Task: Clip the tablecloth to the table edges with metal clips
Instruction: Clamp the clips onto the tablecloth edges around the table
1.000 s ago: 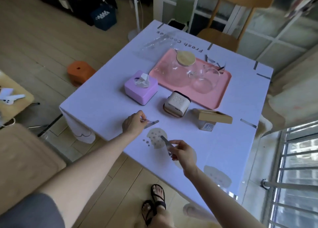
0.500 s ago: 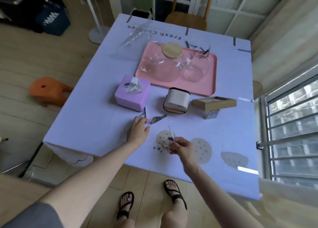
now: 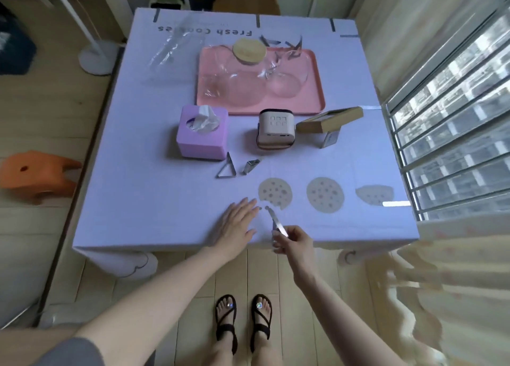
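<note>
While the flat left hand [image 3: 237, 223] presses the lilac tablecloth [image 3: 165, 200], the right hand [image 3: 294, 241] pinches a shiny metal clip [image 3: 276, 222], which could bunch cloth if skewed.

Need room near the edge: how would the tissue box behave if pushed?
The tissue box is probably light: only tissue pokes from its top. Squat and cube-shaped, it should slide rather than tip. The tablecloth may bunch ahead of it.
</note>
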### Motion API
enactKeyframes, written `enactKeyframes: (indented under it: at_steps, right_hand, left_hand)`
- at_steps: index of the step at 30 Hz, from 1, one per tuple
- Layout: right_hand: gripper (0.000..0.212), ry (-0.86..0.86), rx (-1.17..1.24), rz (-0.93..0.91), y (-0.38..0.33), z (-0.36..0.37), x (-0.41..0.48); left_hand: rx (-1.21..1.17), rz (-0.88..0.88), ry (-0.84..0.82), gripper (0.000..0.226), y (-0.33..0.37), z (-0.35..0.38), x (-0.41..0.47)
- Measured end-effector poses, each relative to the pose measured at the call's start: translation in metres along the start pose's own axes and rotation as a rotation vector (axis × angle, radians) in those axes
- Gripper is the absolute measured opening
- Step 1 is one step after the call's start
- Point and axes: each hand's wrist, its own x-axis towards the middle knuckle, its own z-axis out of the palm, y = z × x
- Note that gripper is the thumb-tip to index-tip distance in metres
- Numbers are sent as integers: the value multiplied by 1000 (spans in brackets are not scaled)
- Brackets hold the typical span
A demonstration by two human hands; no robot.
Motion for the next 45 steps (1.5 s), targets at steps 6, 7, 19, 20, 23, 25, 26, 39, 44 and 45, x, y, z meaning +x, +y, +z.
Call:
enactKeyframes:
  at_steps: [6, 7, 19, 20, 23, 25, 26, 39, 44, 45]
  right_hand:
    - [16, -57, 19, -3, 10, -7, -5]
    - [14, -65, 40, -1, 12, -7, -6]
    - [13, -39, -147, -151, 16, -2, 3]
    - [15, -54, -145, -164, 14, -2, 3]
    - [21, -123, -40, -192, 11, -1, 0]
    - [20, -159, 18, -201, 11, -2, -3]
    - [17, -171, 28, -203, 11, -3, -3]
    - [21, -68, -104, -293, 31, 3, -4]
    - [20, -30, -104, -310, 40, 8, -6]
    - [18, -31, -89, -312, 42, 8, -6]
  left_hand:
    - [336, -51, -129, 72, 2, 11, -8]
    - [375, -46, -100, 70, 0, 16, -10]
    - [397, -44, -52, 67, -5, 27, -14]
    - [397, -41, -48, 68, -5, 28, -14]
    - [416, -39, -36, 70, -5, 28, -13]
    - [418, -34, -38, 71, -6, 28, -13]
    - [418, -31, -41, 71, -6, 27, -13]
    - [404, -30, -49, 71, -3, 23, -12]
    - [379, 46, -38, 73, -11, 16, -7]
    - [367, 70, -39, 73, -14, 14, -5]
